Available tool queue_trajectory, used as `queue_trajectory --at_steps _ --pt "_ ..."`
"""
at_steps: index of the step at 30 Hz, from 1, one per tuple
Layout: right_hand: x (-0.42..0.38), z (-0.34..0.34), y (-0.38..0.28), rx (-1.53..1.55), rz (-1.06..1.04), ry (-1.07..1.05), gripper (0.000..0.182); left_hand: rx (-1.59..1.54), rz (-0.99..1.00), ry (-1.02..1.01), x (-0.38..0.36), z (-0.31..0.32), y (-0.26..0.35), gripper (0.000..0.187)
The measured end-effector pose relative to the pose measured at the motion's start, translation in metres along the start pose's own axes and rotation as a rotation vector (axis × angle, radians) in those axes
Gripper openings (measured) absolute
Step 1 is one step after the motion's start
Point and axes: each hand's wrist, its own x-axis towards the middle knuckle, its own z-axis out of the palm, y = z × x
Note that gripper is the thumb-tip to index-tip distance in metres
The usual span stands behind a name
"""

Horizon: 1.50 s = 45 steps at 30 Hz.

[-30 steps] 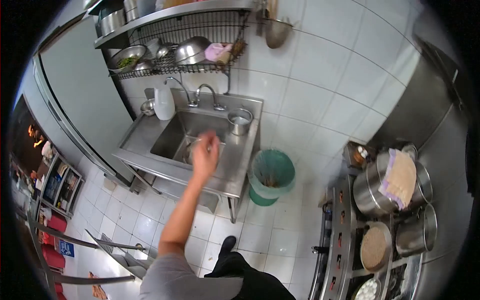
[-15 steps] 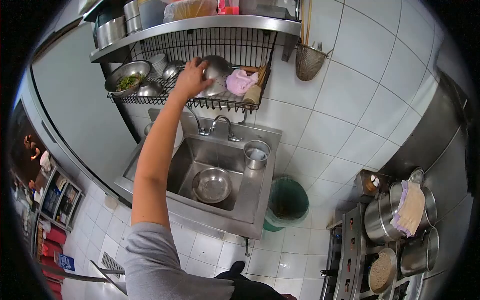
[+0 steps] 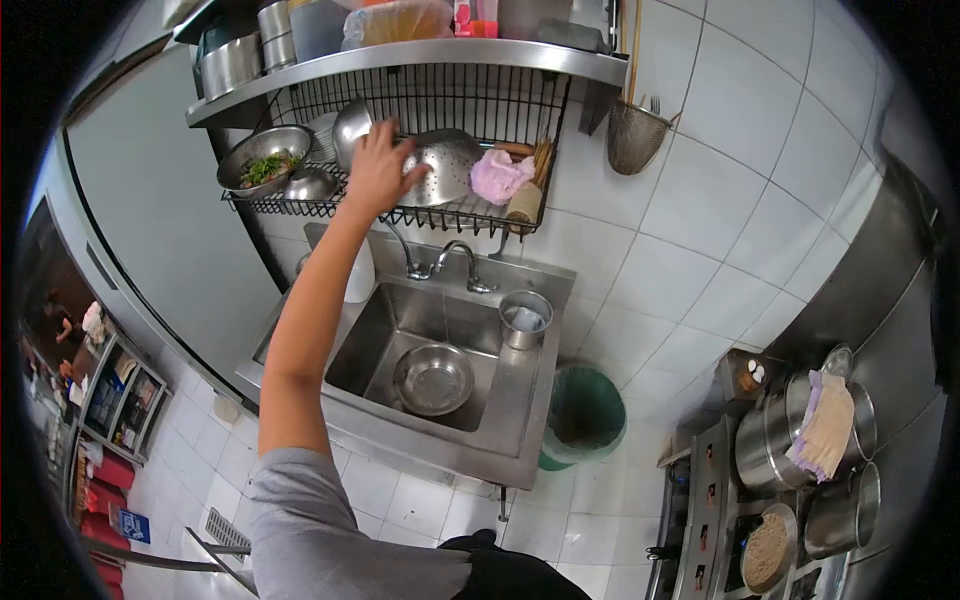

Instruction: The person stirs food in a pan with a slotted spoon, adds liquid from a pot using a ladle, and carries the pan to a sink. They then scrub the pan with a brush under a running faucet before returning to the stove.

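Observation:
My left hand [image 3: 378, 172] reaches over the wire rack [image 3: 440, 222], fingers apart and thumb spread toward the perforated metal colander [image 3: 440, 168]. Right beside its fingers a shiny metal bowl [image 3: 350, 132] stands tilted up; whether the fingertips touch it is unclear. To the left on the rack are a metal bowl with chopped greens [image 3: 268, 168] and a smaller metal bowl [image 3: 310, 184]. A pink cloth [image 3: 501, 177] lies right of the colander. My right hand is out of view.
Below the rack is a steel sink [image 3: 480, 420] with a faucet [image 3: 460, 262] and a metal basin [image 3: 433, 379] inside. A metal pot [image 3: 525, 320] stands on its right ledge. A green bin [image 3: 585, 415] is beside it. Pots [image 3: 765, 445] stand on the stove at right.
My left hand has moved off the colander to the metal bowl on its left. The colander now sits lower and flatter, and that bowl is tilted up higher. The view has shifted slightly.

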Motion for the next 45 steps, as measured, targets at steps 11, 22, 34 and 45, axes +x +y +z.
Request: queue_trajectory --at_steps 11,22,34,45 --pt "-0.017 0.013 0.048 -0.115 -0.02 0.03 0.029 -0.16 0.009 -0.602 0.033 0.007 0.042 0.096" --pt "-0.069 0.097 0.148 -0.329 -0.111 0.005 0.029 0.142 0.109 0.115 0.042 0.066 -0.002 0.052" --pt "-0.078 0.092 0.155 -0.322 -0.282 0.057 0.026 -0.253 0.226 0.443 -0.003 -0.043 0.013 0.067" --pt "-0.102 -0.008 0.043 0.481 0.345 0.315 0.036 -0.127 0.246 0.031 -0.021 0.118 -0.107 0.054"
